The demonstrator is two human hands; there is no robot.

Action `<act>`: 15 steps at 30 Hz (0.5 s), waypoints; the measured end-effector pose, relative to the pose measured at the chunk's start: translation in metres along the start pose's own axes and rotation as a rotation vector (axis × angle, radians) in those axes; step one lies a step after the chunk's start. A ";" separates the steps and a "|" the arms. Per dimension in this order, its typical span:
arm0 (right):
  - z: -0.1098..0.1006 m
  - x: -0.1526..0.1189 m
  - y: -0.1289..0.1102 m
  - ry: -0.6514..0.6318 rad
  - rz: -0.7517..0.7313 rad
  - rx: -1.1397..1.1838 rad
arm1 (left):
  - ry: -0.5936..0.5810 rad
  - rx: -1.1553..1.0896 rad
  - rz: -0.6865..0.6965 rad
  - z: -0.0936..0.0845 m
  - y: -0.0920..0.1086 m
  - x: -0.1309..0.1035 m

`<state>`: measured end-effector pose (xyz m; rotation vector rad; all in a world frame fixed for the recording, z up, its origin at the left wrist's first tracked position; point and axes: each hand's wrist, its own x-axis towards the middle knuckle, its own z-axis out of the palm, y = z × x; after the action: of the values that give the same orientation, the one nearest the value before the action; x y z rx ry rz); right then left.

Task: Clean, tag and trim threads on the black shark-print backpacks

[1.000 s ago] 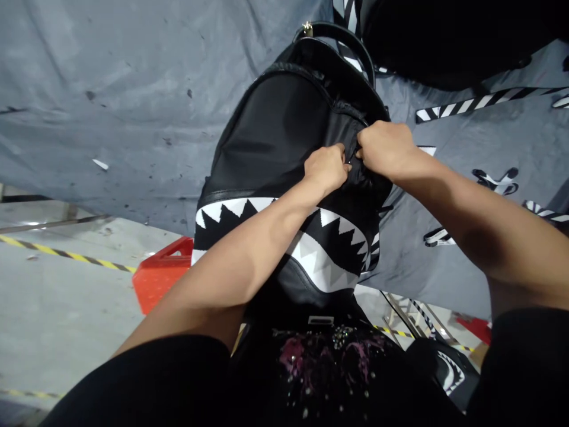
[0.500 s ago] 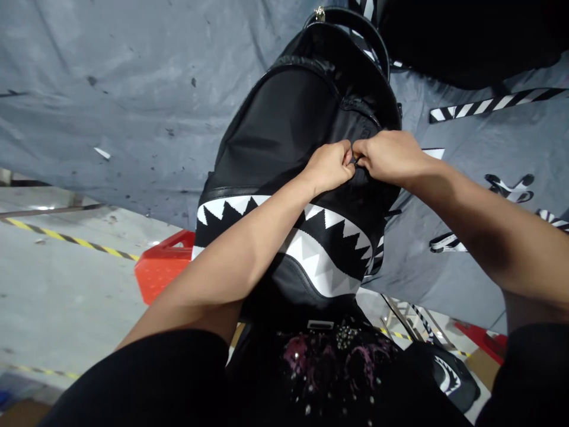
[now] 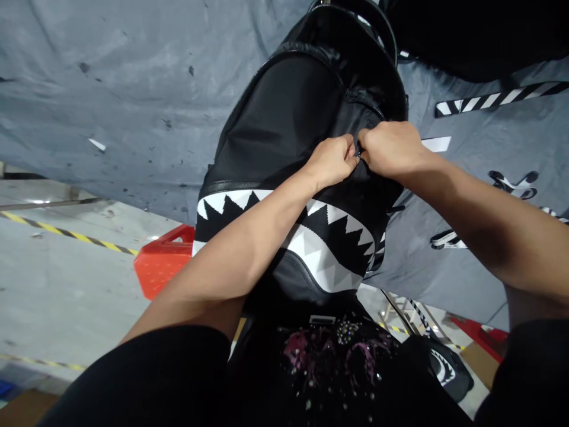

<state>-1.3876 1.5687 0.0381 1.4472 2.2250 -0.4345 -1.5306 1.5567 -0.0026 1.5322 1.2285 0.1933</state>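
A black backpack (image 3: 284,118) with a white shark-teeth band (image 3: 320,255) lies tilted on the grey-covered table, its lower end close against my body. Both my hands are closed in a pinch over the right part of its front. My left hand (image 3: 333,160) and my right hand (image 3: 391,148) almost meet there, fingertip to fingertip. Between them shows a small dark, slightly shiny bit of the bag, too small to make out. Above my right hand runs a curved zipper edge (image 3: 364,101). The bag's top loop reaches the upper edge of the view.
Striped black-and-white straps (image 3: 502,102) lie on the grey table cover (image 3: 111,77) at right, near a black bundle (image 3: 480,35). A red plastic stool (image 3: 162,267) stands at left on the floor. Another shark-mouth bag (image 3: 453,370) is low at right.
Both hands stay pinched at the same part of the backpack, and the fingertips have shifted only slightly. The whole view has moved a little, with the bag sitting slightly higher.
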 end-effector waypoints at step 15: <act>-0.012 0.003 -0.003 -0.113 0.022 0.037 | 0.072 0.198 0.001 0.008 0.001 -0.001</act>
<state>-1.3938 1.5760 0.0467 1.4285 2.1210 -0.5393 -1.5247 1.5509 -0.0042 1.7084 1.3354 0.1311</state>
